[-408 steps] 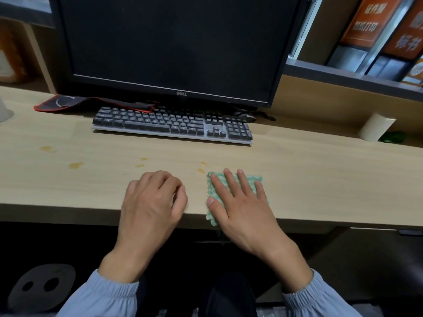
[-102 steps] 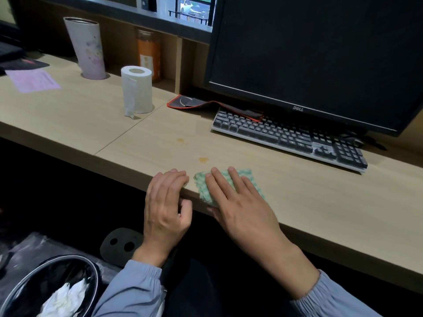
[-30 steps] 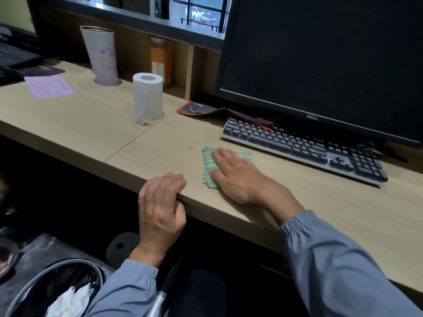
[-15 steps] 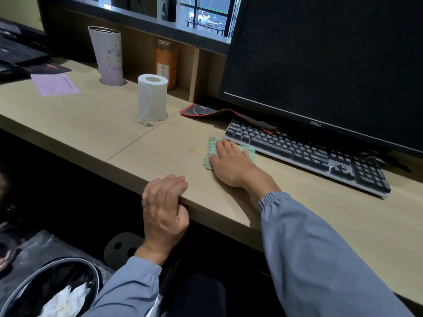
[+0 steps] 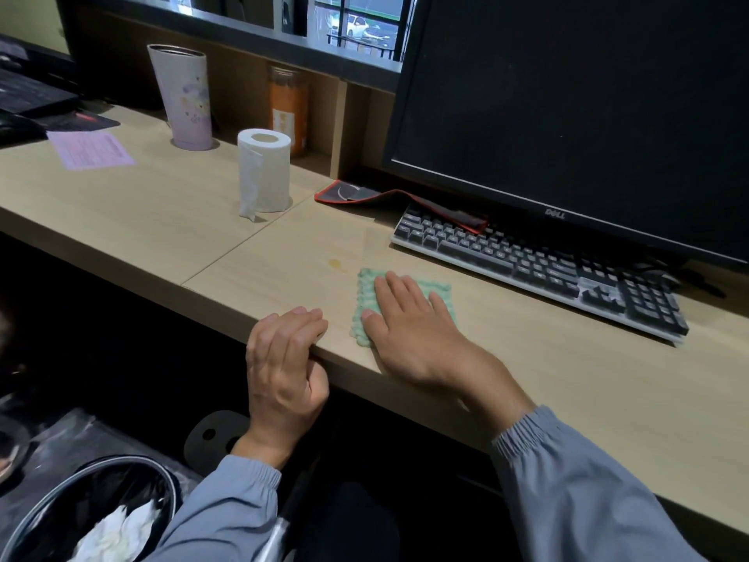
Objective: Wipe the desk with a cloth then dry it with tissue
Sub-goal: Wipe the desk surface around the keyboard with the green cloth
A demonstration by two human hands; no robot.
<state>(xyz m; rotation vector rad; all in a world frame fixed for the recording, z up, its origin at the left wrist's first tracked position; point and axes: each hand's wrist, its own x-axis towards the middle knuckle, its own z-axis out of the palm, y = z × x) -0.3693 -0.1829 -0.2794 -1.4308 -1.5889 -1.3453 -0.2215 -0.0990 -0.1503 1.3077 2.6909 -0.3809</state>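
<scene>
The right hand [image 5: 409,322] lies flat on a green knobbly cloth [image 5: 363,296], fingers straight and slightly spread, pressing it onto the light wooden desk [image 5: 142,221] close to the front edge; the cloth shows past the fingertips and along the thumb side. Just beyond the cloth's far left corner is a small yellowish stain [image 5: 334,262] on the wood, apart from the cloth. The left hand [image 5: 283,367] holds the desk's front edge just left of the cloth, its fingers bent over the top and the thumb tucked beneath. A roll of tissue [image 5: 265,170] stands upright farther back to the left, a loose sheet hanging down its side. Behind the cloth a dark keyboard [image 5: 527,261] sits under a black Dell monitor [image 5: 567,115], with a red-edged mouse pad [image 5: 364,194] partly beneath the keyboard's left end. A tall pale tumbler [image 5: 182,95] and a pink paper [image 5: 95,150] are at the far left, and a waste bin [image 5: 170,484] with crumpled tissue sits below the desk
</scene>
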